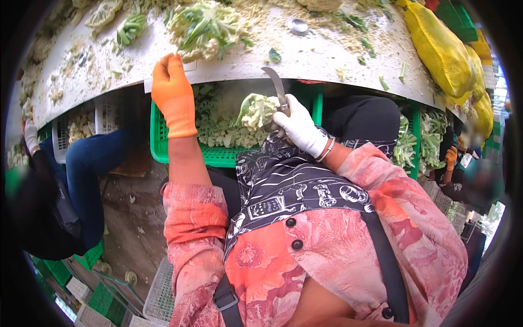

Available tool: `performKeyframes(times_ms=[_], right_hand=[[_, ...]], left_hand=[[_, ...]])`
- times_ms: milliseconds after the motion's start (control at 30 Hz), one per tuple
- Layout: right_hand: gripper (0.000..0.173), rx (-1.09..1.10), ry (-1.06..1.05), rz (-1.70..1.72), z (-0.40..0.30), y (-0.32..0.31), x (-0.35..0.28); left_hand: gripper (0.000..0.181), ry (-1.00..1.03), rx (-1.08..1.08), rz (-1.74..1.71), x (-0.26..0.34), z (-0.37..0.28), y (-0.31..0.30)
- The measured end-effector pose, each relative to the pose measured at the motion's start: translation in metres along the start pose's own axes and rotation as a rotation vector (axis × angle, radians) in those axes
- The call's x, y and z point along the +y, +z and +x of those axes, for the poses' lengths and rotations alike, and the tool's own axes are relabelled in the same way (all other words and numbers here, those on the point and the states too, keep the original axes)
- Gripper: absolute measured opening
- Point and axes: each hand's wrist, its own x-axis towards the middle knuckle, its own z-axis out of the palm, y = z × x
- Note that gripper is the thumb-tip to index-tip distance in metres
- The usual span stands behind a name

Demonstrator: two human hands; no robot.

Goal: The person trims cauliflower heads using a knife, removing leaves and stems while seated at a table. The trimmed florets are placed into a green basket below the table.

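Observation:
My right hand [304, 128], in a white glove, is closed around the handle of a knife with a curved blade [275, 81]. A pale cauliflower piece with green leaf [256, 111] is at its fingertips, above a green plastic crate [163, 141]. Whether those fingers also grip the piece is unclear. My left hand [173, 96], in an orange glove, is raised at the table edge with curled fingers. Just beyond it, a leafy cauliflower head [206, 32] lies on the white table [249, 72]. Its fingertips are partly hidden, so contact with the head cannot be told. Florets [231, 137] lie in the crate.
Crumbs, leaf scraps and a round metal object [298, 27] lie on the table. Yellow sacks [439, 49] are at the right. Another crate with leafy trimmings [404, 141] stands right of my knee. One person [98, 155] sits at the left, another [451, 159] at the right.

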Motion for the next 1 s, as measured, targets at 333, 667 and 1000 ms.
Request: performKeyframes(times_ms=[333,667,1000], right_hand=[[0.038,0.129,-0.185,0.328,-0.052,-0.022,-0.056],[0.024,0.308,-0.882,-0.448,-0.098,-0.105,-0.033],[0.018,0.454,-0.837,-0.656,-0.081,-0.141,-0.028]], left_hand=[[0.053,-0.179,-0.629,-0.723,0.064,-0.153,0.052],[0.043,0.048,-0.581,-0.474,0.118,-0.169,0.079],[0.048,0.372,-0.544,-0.223,0.134,-0.197,0.136]])
